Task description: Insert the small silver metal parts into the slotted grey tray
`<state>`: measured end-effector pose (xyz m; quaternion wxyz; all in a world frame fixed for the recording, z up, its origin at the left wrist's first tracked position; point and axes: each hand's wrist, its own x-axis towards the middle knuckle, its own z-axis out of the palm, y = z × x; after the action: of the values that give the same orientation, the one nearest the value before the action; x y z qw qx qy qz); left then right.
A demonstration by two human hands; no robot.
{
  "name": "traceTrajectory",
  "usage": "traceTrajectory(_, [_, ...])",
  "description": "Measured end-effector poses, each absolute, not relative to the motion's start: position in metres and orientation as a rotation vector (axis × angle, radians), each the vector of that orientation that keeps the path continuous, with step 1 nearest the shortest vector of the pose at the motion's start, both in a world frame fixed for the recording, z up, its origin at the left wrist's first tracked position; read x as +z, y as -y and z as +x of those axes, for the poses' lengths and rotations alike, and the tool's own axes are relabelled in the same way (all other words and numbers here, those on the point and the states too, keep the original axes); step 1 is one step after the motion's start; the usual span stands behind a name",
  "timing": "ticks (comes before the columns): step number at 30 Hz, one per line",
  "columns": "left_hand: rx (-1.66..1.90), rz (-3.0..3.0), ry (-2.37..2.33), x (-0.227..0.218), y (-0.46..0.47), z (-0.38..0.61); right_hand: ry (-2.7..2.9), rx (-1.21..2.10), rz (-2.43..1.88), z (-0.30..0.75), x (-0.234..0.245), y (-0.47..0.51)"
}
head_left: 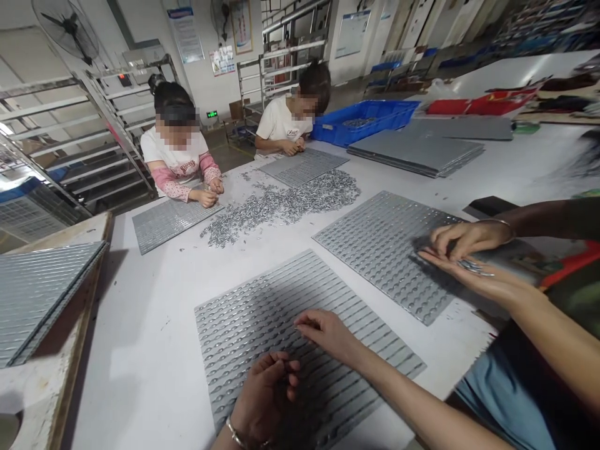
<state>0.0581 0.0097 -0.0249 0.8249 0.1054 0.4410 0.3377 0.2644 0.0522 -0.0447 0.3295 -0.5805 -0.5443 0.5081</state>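
A grey ridged panel [262,294] lies on the table in front of me, with rows of small shiny oval metal pieces along part of its grooves. My right hand [328,334] is over the middle of this panel, thumb and fingertips pinched together; anything between them is too small to make out. Nearer to me, above the panel's lower part, my left hand [265,394] is turned partly palm up with its fingers curled in. Its palm is in shadow, so its contents are hidden. A bracelet [234,431] circles the left wrist.
Loose metal pieces [281,203] form a long heap across the white table [145,300]. At right, a co-worker's hands [469,250] hold such pieces over another panel [379,250]. Two people work opposite. Stacked panels [412,150], a blue crate [365,119] and a left-hand panel stack [47,287] stand around.
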Motion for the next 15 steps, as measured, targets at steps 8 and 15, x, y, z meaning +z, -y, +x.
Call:
traceTrajectory(8, [0.735,0.246,-0.963,-0.023,-0.012,0.053,1.881,0.962,-1.627,0.249,-0.042,-0.066])
traceTrajectory(15, [0.708,0.258,-0.911,-0.028,-0.016,0.053,1.963,0.866,-1.659,0.247,-0.046,-0.068])
